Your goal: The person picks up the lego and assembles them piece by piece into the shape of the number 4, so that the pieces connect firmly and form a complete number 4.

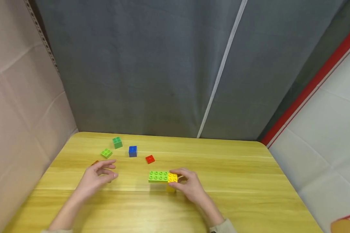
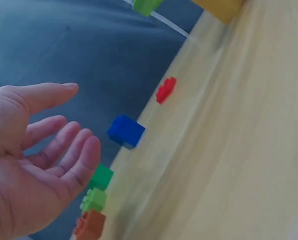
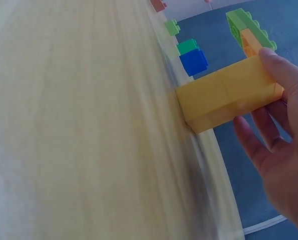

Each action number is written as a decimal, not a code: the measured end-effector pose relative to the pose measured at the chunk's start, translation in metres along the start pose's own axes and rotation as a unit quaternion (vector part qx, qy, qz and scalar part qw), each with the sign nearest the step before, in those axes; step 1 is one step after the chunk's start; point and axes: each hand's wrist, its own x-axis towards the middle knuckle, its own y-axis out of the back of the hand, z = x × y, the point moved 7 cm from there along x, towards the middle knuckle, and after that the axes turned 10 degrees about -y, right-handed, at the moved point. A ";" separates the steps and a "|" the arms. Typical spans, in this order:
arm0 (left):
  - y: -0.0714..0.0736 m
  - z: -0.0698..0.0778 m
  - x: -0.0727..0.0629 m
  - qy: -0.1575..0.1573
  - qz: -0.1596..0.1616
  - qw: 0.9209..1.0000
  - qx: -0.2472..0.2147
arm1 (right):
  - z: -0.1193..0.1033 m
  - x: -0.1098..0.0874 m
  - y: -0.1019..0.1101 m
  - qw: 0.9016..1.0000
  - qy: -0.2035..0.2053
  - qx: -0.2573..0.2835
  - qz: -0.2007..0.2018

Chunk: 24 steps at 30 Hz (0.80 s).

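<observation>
A tower of yellow bricks (image 3: 224,92) stands upright on the table, and my right hand (image 1: 191,186) holds it near the top between thumb and fingers. A long light green brick (image 1: 158,176) juts out leftward from its upper end. In the right wrist view an orange piece (image 3: 249,42) shows between that green brick and the tower. My left hand (image 1: 94,178) is held above the table at the left, fingers loosely bent, nothing in it. Partly covered by it in the head view is an orange-red brick (image 2: 91,225).
Loose on the table's far left half are a green brick (image 1: 117,142), a small light green brick (image 1: 106,153), a blue brick (image 1: 132,151) and a thin red brick (image 1: 150,159). A grey curtain (image 1: 151,71) hangs behind the table; pale walls flank both sides.
</observation>
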 end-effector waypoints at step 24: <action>-0.076 -0.046 0.097 -0.010 -0.028 0.998 0.055 | 0.015 0.009 -0.013 0.996 -0.076 0.049 0.010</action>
